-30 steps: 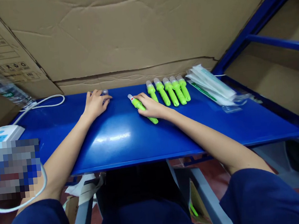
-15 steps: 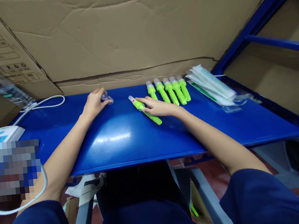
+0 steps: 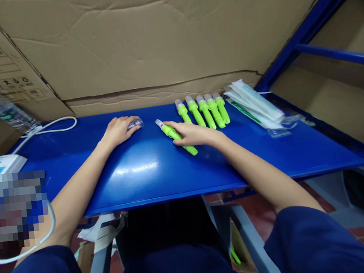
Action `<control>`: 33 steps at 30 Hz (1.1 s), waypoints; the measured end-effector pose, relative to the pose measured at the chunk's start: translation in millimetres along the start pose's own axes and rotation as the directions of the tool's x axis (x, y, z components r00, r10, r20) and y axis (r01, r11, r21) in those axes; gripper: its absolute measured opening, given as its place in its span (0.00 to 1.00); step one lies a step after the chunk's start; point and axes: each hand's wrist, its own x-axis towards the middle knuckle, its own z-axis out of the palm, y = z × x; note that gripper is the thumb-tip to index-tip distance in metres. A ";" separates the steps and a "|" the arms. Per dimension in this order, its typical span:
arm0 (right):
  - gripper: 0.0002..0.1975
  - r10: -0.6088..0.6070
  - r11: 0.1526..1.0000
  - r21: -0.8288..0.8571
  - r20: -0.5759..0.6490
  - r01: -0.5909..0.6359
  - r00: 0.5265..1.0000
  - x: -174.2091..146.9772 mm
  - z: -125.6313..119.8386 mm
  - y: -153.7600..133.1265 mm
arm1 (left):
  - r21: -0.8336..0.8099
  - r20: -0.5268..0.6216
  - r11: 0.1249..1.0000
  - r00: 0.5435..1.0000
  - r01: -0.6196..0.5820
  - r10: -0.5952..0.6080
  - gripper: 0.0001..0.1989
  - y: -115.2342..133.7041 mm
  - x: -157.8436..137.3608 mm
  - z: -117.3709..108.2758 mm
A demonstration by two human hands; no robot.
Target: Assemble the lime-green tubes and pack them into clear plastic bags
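Five green sticks (image 3: 206, 112) lay in a row at 1 o'clock on the table (image 3: 135, 184), each with a broad translucent head, so that end looked done. Sixth one, green stick (image 3: 169, 131), near table centre, not matched: slim pale tip, red spot, no broad head. Right hand (image 3: 193, 133) had fingers closed round its body, tip toward 11 o'clock. Left hand (image 3: 118, 130), at 11 o'clock, had fingers curled on a clear plastic piece (image 3: 138, 123), apart from the stick; mostly covered, so its full shape was unclear.
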 end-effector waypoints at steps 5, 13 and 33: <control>0.34 0.014 0.993 -0.112 -0.105 -0.026 0.994 1.7 7.8 -9.0 | -0.052 -0.035 0.997 0.998 -0.063 0.061 0.22 -0.3 1.2 7.9; 0.41 0.037 0.987 -0.155 -0.081 -0.049 0.996 -0.8 9.5 -10.2 | 0.015 -0.020 0.996 0.996 -0.084 0.085 0.28 9.4 -1.6 8.8; 0.41 -0.059 0.996 0.068 0.005 0.059 0.998 2.2 -2.5 8.0 | -0.017 -0.013 0.997 0.997 -0.079 0.079 0.22 8.6 2.7 10.7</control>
